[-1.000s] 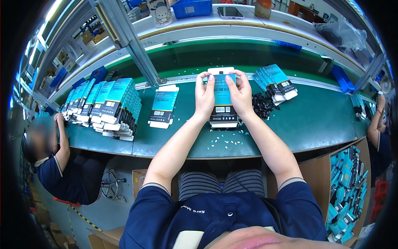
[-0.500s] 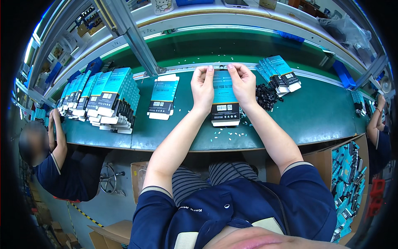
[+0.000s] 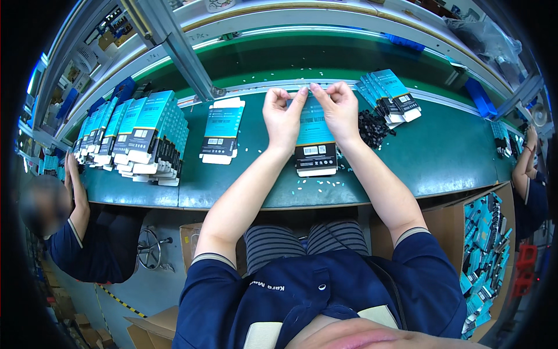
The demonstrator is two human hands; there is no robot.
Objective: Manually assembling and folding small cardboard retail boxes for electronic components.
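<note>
A flat blue and black printed carton (image 3: 315, 152) lies in front of me, its white flap toward me. At its far end my left hand (image 3: 285, 116) and my right hand (image 3: 337, 110) pinch its edge, thumbs almost meeting. The fingers hide most of that end. Small white and teal scraps (image 3: 317, 185) are scattered beside the carton. To the left, a similar flat carton (image 3: 221, 132) lies alone on the green table (image 3: 244, 186).
Tall overlapping stacks of cartons (image 3: 145, 134) stand at the left, with a smaller stack (image 3: 389, 93) at the right. Beside my right wrist is a heap of small black pieces (image 3: 374, 128). A cardboard box (image 3: 504, 232) holds many cartons. Co-workers sit at both sides.
My thumbs have come closer together at the carton's far edge. The dark spot that showed between them is no longer visible. The whole view has shifted slightly.
</note>
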